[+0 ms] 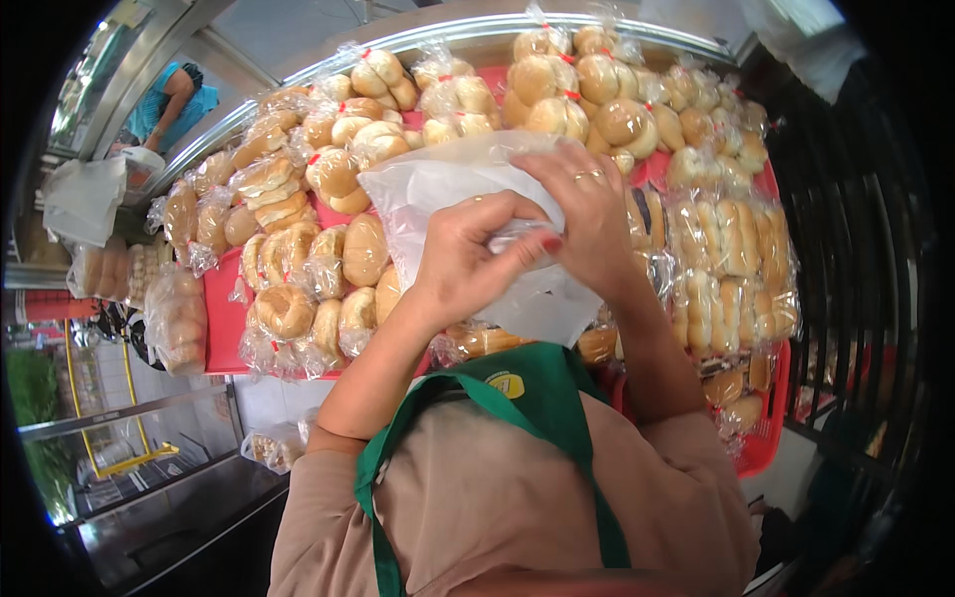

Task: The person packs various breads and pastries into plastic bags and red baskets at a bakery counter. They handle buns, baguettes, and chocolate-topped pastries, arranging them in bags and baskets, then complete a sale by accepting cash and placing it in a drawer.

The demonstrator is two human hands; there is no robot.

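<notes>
A whitish translucent plastic bag (pixel 448 175) spreads out in front of my chest, above the wrapped bread. My left hand (pixel 477 250) pinches gathered plastic between thumb and fingers near the bag's middle. Right beside it, my right hand (pixel 578 209), with a ring on one finger, is curled over the bag's right part; its fingertips are partly hidden, and the plastic lies beneath them. Whether anything is inside the bag cannot be told. Round buns in clear bags with red ties (pixel 623 123) lie beyond my hands, and ring-shaped breads (pixel 285 310) lie to the left.
Red trays (pixel 224 313) carry the bread. Packs of long rolls (pixel 720 231) lie at right, above a red basket (pixel 772 425). A metal-framed glass case edge runs behind. White plastic bags (pixel 86 198) hang at left. A person in blue (pixel 175 104) is beyond the glass.
</notes>
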